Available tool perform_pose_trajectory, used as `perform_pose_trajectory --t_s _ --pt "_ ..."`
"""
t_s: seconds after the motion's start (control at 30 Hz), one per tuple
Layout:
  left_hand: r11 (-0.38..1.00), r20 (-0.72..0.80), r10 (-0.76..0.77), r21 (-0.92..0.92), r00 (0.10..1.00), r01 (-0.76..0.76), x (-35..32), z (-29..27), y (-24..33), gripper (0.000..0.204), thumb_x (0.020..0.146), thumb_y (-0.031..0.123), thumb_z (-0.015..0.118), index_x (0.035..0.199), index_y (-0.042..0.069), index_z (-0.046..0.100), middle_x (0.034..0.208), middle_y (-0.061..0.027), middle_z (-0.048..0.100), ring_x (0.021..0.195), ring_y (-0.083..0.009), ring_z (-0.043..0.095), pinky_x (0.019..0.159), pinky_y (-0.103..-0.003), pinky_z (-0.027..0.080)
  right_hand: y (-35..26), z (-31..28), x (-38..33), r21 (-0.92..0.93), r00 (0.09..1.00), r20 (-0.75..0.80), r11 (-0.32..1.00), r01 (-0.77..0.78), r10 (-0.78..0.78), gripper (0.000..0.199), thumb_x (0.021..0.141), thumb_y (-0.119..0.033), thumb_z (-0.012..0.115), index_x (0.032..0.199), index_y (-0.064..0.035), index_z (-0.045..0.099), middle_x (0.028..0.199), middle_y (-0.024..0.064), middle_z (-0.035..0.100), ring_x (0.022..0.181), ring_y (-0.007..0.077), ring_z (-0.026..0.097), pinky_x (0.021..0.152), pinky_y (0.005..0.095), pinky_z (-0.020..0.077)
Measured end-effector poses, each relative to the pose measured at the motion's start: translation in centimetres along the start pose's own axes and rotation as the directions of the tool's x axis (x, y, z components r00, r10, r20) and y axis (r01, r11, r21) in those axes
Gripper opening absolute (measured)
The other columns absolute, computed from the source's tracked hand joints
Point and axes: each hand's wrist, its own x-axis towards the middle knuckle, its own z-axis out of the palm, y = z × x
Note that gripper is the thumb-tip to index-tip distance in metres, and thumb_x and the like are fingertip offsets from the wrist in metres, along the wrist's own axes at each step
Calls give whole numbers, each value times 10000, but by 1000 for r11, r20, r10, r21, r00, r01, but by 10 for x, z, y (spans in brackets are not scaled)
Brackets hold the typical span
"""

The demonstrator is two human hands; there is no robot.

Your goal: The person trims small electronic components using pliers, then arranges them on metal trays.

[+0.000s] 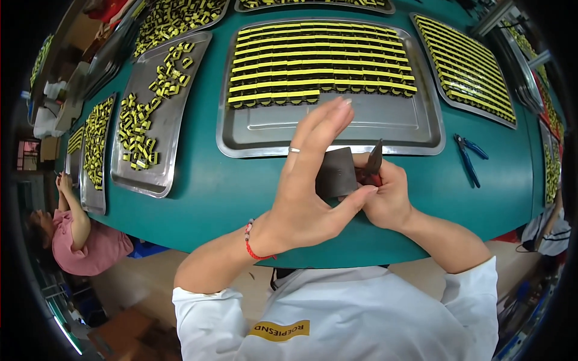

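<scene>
Left hand: one hand [304,201], open, fingers stretched upward, thumb tip overlapping the right hand; one ring [294,150] on a finger.
Right hand: one hand [390,195], fingers curled round one pair of red-handled pliers [374,161], dark tip pointing up.
Block: one dark grey block [337,172] between the two hands, above the table [271,186]; I cannot tell which hand bears it.
Middle tray: one metal tray [373,120] beyond the hands; about seven rows of yellow-and-black pieces [319,60], the nearest row filling only the left part.
Cutters: one blue-handled pair [466,159], lying on the table right of the hands, apart from them.
Right tray: one tray [478,112], packed with rows of pieces.
Left tray: one tray [168,132], pieces scattered loose, too many to count.
Co-workers: two people partly visible, one in a pink top [84,240] at left, one at the right edge.
</scene>
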Motion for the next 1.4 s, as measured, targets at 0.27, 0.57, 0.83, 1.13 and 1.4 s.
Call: perform_pose_trajectory --t_s 0.27,0.57,0.83,1.13,1.4 --pt "998 78 62 6 995 -63 -6 -1 -8 494 934 107 384 1380 -101 415 1441 -278 424 1353 -359 417 1131 -440 298 -11 15 0 -83 992 -102 994 65 -74 295 901 -96 688 1142 50 602 915 92 691 802 116 668 716 262 554" --pt "998 -30 -50 -44 998 48 -8 14 -5 467 960 145 465 1373 -72 449 1441 -245 441 1318 -297 449 1075 -384 356 -9 20 -1 -77 974 -195 991 107 -120 278 883 -12 662 1144 37 579 895 82 675 759 110 657 685 248 543" --pt "978 -134 -204 -77 970 195 2 7 0 444 1060 292 333 1270 -37 547 1230 -155 581 934 -122 512 766 -262 422 -19 11 4 -200 973 -124 966 165 -193 288 847 -42 722 1093 14 582 804 46 644 694 50 604 596 218 500" --pt "959 -325 -284 -116 902 260 14 -7 -6 245 1013 190 547 1130 -8 631 940 -38 640 888 -92 570 785 -217 446 -14 -14 22 -531 684 103 541 652 -722 475 746 -15 830 1100 -40 515 883 144 626 602 168 582 483 266 462" --pt "962 -267 -251 35 930 270 28 -38 2 171 968 130 604 989 -25 673 839 -2 633 756 -59 532 671 -223 443 -14 -8 13 -370 942 -132 897 242 -309 340 828 -8 753 1059 -33 506 866 93 620 625 132 610 549 251 501"
